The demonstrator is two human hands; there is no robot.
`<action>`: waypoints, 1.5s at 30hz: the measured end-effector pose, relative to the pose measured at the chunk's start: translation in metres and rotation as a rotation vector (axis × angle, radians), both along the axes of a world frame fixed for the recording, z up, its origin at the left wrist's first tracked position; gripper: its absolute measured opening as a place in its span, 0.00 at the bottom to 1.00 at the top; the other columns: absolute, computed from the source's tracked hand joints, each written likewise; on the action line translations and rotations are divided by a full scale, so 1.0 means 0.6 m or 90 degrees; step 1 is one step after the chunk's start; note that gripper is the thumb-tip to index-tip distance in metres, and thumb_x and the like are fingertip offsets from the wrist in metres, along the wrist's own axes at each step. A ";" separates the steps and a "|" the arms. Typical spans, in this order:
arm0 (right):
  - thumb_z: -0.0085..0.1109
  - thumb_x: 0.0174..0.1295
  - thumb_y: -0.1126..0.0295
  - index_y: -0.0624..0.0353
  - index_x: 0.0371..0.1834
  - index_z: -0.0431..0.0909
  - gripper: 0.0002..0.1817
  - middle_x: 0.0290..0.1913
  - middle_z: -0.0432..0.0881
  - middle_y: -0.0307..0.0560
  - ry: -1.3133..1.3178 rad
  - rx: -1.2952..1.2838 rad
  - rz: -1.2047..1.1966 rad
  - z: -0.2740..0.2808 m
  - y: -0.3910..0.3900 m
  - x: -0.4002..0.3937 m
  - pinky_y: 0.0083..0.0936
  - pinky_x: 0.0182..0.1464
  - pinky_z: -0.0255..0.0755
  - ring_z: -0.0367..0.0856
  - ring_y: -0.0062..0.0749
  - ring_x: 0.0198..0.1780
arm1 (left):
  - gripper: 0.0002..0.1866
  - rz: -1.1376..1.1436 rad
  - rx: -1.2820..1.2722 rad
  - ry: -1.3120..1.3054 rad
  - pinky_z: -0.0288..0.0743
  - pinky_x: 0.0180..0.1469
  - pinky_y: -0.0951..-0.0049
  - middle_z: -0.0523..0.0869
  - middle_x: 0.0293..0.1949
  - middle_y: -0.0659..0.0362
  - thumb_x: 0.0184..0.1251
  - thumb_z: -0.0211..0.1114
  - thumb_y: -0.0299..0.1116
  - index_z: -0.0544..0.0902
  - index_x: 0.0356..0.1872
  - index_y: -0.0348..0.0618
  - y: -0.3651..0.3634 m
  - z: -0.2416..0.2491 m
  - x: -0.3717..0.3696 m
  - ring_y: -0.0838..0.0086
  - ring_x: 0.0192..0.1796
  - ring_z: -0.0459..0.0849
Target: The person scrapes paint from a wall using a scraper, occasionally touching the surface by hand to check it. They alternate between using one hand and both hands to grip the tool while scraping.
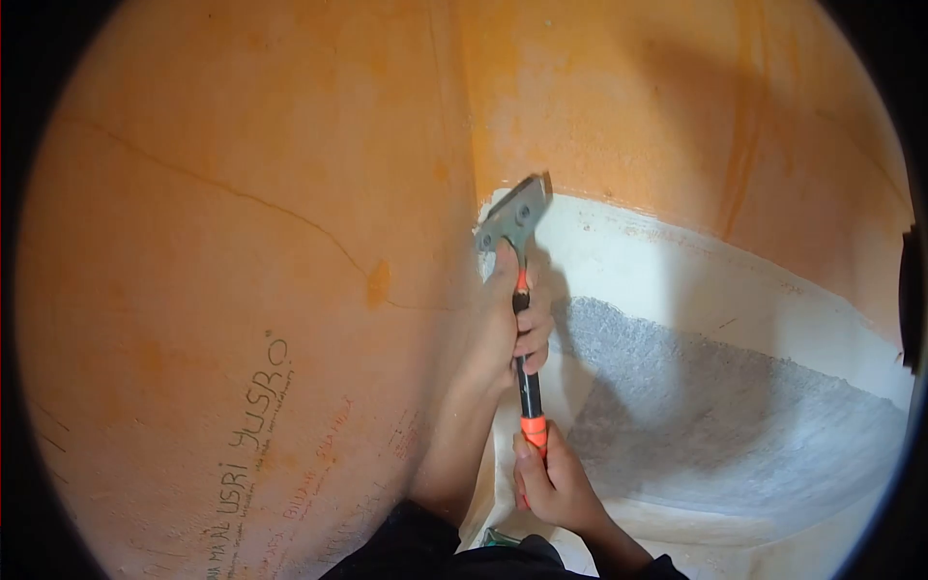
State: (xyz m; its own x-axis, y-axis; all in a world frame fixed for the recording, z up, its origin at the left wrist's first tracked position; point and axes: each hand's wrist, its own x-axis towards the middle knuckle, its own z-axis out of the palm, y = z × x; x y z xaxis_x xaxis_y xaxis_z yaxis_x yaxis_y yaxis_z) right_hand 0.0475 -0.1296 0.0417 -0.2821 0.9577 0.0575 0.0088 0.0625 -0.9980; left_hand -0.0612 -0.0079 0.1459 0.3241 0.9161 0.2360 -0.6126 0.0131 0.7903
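A long-handled scraper (529, 391) with a black and orange handle is held upright in front of me. My left hand (501, 324) is wrapped round the upper handle, its thumb pressed up near the metal head. Lower down, my right hand (558, 488) grips the orange end of the handle. The wide blade head (515, 213) is tilted, its right end higher, and overlaps the corner where the orange paint meets a white patch (619, 242).
An orange wall (193, 290) with a long crack and handwriting (253, 406) stands on the left. To the right, a grey rough patch (696, 406) lies below the white band, under more orange wall (619, 106). A small green and metal object (501, 537) shows at the bottom.
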 end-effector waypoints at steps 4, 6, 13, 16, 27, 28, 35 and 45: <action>0.48 0.74 0.66 0.64 0.46 0.64 0.11 0.17 0.72 0.41 -0.031 0.047 -0.033 -0.028 0.003 0.006 0.27 0.21 0.67 0.75 0.25 0.16 | 0.26 -0.008 -0.017 -0.001 0.49 0.08 0.83 0.58 0.14 0.72 0.76 0.37 0.64 0.66 0.34 0.53 -0.008 -0.033 0.008 0.87 0.10 0.52; 0.48 0.73 0.67 0.64 0.45 0.64 0.11 0.17 0.72 0.42 -0.017 0.035 -0.031 -0.020 0.002 0.009 0.28 0.21 0.67 0.75 0.26 0.15 | 0.26 0.014 -0.018 0.027 0.49 0.08 0.83 0.58 0.14 0.72 0.76 0.37 0.65 0.65 0.33 0.54 -0.006 -0.023 0.008 0.87 0.10 0.52; 0.42 0.76 0.67 0.59 0.44 0.64 0.07 0.18 0.68 0.36 -0.094 0.146 -0.061 -0.015 0.014 0.020 0.21 0.20 0.63 0.69 0.18 0.16 | 0.25 0.001 -0.025 -0.020 0.48 0.08 0.82 0.59 0.14 0.72 0.76 0.37 0.64 0.66 0.34 0.55 0.002 -0.012 0.014 0.87 0.10 0.53; 0.46 0.74 0.66 0.61 0.44 0.65 0.09 0.18 0.70 0.42 -0.109 0.160 -0.070 -0.002 0.015 0.023 0.27 0.22 0.65 0.73 0.26 0.17 | 0.25 0.019 -0.032 -0.021 0.48 0.08 0.82 0.59 0.14 0.72 0.76 0.37 0.64 0.67 0.34 0.55 -0.005 0.003 0.015 0.87 0.10 0.53; 0.48 0.74 0.65 0.63 0.46 0.67 0.11 0.18 0.71 0.42 -0.077 0.098 -0.066 -0.010 0.001 0.020 0.27 0.22 0.66 0.74 0.25 0.16 | 0.25 0.026 -0.015 0.003 0.51 0.09 0.83 0.58 0.15 0.72 0.76 0.37 0.64 0.65 0.33 0.54 -0.016 -0.012 0.014 0.87 0.11 0.53; 0.48 0.74 0.65 0.63 0.46 0.67 0.11 0.18 0.71 0.42 -0.068 0.025 -0.060 -0.006 -0.006 0.020 0.28 0.23 0.66 0.74 0.26 0.17 | 0.25 0.012 -0.023 0.009 0.51 0.10 0.83 0.59 0.15 0.72 0.76 0.38 0.64 0.64 0.33 0.54 -0.018 -0.016 0.014 0.87 0.11 0.54; 0.50 0.73 0.65 0.64 0.46 0.69 0.12 0.20 0.73 0.46 -0.098 0.069 -0.088 -0.015 -0.002 0.032 0.31 0.26 0.67 0.76 0.31 0.21 | 0.24 0.046 -0.033 -0.004 0.51 0.09 0.81 0.58 0.15 0.71 0.76 0.37 0.64 0.63 0.33 0.54 -0.005 -0.030 0.020 0.86 0.11 0.53; 0.51 0.72 0.66 0.63 0.44 0.71 0.10 0.23 0.74 0.51 -0.122 0.107 -0.088 -0.005 0.012 0.065 0.31 0.29 0.67 0.75 0.35 0.23 | 0.25 0.069 -0.024 -0.035 0.49 0.09 0.79 0.57 0.15 0.70 0.77 0.34 0.64 0.65 0.36 0.54 0.000 -0.035 0.041 0.84 0.10 0.50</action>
